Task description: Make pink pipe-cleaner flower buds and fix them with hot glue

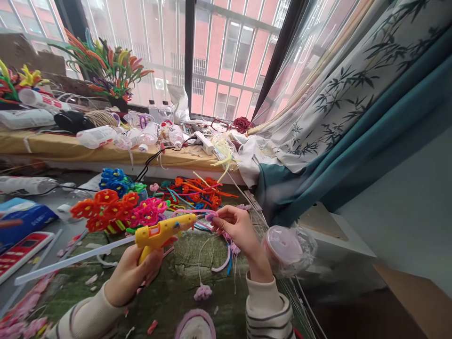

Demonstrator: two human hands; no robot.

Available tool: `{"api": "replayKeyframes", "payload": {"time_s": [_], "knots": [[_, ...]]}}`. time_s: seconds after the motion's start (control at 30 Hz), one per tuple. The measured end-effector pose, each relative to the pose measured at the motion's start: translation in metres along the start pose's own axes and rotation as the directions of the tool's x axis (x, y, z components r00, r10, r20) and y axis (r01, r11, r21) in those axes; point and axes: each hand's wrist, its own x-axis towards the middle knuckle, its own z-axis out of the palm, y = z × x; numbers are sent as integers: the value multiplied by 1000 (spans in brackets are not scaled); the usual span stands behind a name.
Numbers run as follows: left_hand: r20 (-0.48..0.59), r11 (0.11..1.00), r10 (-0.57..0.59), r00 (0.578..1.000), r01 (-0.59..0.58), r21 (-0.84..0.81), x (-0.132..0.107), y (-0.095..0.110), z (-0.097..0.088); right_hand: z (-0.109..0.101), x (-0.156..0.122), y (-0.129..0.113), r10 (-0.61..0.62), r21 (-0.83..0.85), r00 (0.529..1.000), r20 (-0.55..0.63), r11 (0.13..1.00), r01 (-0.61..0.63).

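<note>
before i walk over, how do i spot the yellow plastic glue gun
Below the barred window lies a green work surface. Over it, the left hand grips the yellow plastic glue gun, set apart from the fuzzy orange flowers by its pistol shape and long translucent stick.

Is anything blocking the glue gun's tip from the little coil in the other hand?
Nothing visible: the yellow hot glue gun in the left hand points across a gap toward the coiled pipe cleaner pinched in the right hand. A pink strand runs beside the tip.
</note>
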Motion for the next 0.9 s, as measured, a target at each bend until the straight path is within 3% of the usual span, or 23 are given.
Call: {"api": "replayKeyframes", "payload": {"time_s": [0.9], "knots": [[-31, 989, -105, 994, 101, -108, 3, 20, 20, 2, 0, -1, -3, -45, 1000, 4, 999, 3]]}}
